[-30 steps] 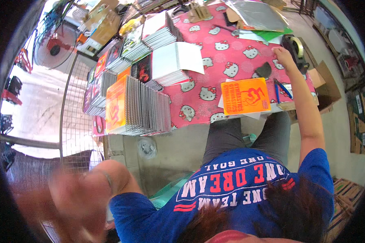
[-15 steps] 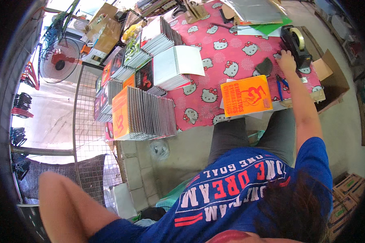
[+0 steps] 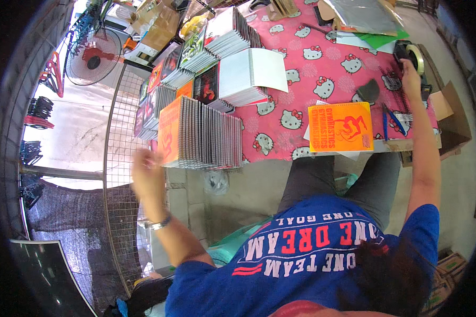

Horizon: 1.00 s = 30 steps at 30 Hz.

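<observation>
My left hand (image 3: pixel 148 171) is raised at the near left corner of a thick row of orange spiral notebooks (image 3: pixel 209 134); its fingers are smeared by motion. At the far right, my right hand (image 3: pixel 410 78) is closed beside a black tape dispenser (image 3: pixel 407 51) with a pale roll. A dark, blurred, striped thing (image 3: pixel 397 87) shows at its fingers; I cannot make out what it is. One orange spiral notebook (image 3: pixel 339 127) lies flat at the table's front edge, over white paper. Beside it rest blue-handled pliers (image 3: pixel 393 124) and a dark grey rounded piece (image 3: pixel 368 91).
Stacks of spiral notebooks, one with a white cover flipped open (image 3: pixel 254 71), fill the left of the pink patterned table (image 3: pixel 280 134). Plastic sheets (image 3: pixel 362 18) lie at the back right. A wire grid panel (image 3: pixel 119 174) and a fan (image 3: pixel 93 58) stand left; a cardboard box (image 3: pixel 449 121) is right.
My left hand has come up from the lower left to the notebook row. My right hand stays by the dispenser, where a dark striped blur now shows. The view has shifted slightly.
</observation>
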Tool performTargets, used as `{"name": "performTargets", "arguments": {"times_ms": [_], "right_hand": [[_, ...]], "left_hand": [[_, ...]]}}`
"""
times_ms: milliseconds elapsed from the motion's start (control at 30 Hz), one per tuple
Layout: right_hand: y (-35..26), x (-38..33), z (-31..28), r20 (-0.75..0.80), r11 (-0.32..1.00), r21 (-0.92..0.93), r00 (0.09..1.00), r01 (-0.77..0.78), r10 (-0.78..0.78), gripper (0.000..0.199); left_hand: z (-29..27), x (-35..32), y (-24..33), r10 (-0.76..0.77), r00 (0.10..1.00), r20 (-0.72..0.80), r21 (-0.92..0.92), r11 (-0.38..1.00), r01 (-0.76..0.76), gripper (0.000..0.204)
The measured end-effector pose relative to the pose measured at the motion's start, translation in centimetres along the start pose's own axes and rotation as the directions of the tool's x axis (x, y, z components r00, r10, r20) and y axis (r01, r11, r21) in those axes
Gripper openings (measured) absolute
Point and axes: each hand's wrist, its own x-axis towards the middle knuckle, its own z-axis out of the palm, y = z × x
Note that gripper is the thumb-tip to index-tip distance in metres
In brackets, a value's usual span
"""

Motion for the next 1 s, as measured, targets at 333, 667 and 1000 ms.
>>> {"name": "performTargets", "arguments": {"times_ms": [333, 667, 1000], "right_hand": [[-9.6, 2.1, -3.4, 0.002, 0.956, 0.295, 1.0, 0.014, -0.016, 0.033], [-11.7, -14.2, -3.8, 0.369, 0.937, 0.215, 0.911, -0.274, 0.181, 0.03], [-14.5, -15.3, -10.7, 0.396, 0.825, 0.306, 0.852, -0.475, 0.343, 0.044]], "left_hand": [[7.6, -4.5, -2.5, -0.235, 0.915, 0.328, -0.29, 0.897, 0.334, 0.049], [13.0, -3.3, 15.3, 0.158, 0.979, -0.126, -0.837, 0.514, -0.19, 0.016], [28.3, -7.3, 36.5, 0.764, 0.574, 0.294, -0.783, 0.537, -0.313, 0.033]]}}
